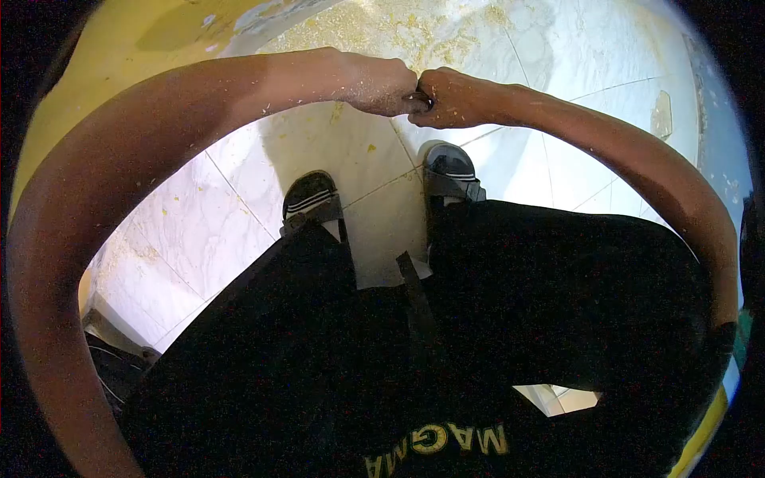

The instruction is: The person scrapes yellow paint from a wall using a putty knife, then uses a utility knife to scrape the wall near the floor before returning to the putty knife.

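Observation:
My left hand and my right hand meet knuckle to knuckle above the floor. Both are closed, with the fingers curled in. A small dark spot shows in the gap between them; I cannot make out whether it is shadow or a held thing. Pale flecks like shavings or sawdust cling to my left hand and forearm. Beneath the hands is a marble-look tiled floor.
Two dark sandals with white stripes, one at left and one at right, are on my feet. Yellowish shavings litter the floor ahead. A yellow surface curves along the upper left. A dark item lies at lower left.

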`<state>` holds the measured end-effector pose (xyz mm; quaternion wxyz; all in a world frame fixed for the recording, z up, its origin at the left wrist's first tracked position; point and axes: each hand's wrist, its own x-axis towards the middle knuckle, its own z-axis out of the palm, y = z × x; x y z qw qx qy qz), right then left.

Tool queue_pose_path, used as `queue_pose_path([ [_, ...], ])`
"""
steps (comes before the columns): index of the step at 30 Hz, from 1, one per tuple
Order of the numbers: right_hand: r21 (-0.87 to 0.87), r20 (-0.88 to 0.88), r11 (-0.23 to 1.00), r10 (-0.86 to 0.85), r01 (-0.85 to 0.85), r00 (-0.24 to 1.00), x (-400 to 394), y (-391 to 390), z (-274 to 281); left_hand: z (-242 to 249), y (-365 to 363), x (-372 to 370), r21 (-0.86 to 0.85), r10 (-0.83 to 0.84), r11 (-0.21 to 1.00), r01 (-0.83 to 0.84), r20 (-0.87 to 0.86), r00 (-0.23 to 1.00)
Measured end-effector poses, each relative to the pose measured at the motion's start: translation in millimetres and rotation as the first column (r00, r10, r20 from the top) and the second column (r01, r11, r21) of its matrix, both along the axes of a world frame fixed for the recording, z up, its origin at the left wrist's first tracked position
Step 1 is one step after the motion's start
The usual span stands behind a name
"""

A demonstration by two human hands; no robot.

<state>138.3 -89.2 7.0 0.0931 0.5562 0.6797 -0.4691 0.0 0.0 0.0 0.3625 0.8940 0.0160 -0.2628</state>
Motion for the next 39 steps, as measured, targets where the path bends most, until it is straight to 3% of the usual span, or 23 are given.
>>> queue_pose_path([
  [8, -0.004, -0.025, 1.000, -0.013, 0.013, 1.000, 1, -5, 1, -11, -2, 0, -0.065, -0.017, 0.998, 0.024, 0.102, 0.995],
  [24, -0.003, -0.024, 0.999, -0.043, 0.043, 0.999, 1, -4, -3, -2, -2, 0, -0.006, -0.012, 1.000, 0.012, 0.027, 1.000],
  [29, 0.016, -0.026, 1.000, -0.025, 0.025, 0.999, 1, -4, -1, -7, -1, -2, -0.054, -0.006, 0.998, 0.013, 0.125, 0.992],
  [39, 0.013, -0.021, 1.000, -0.025, 0.025, 0.999, 0, -3, 3, -1, -2, 0, -0.011, -0.008, 1.000, 0.009, 0.035, 0.999],
])
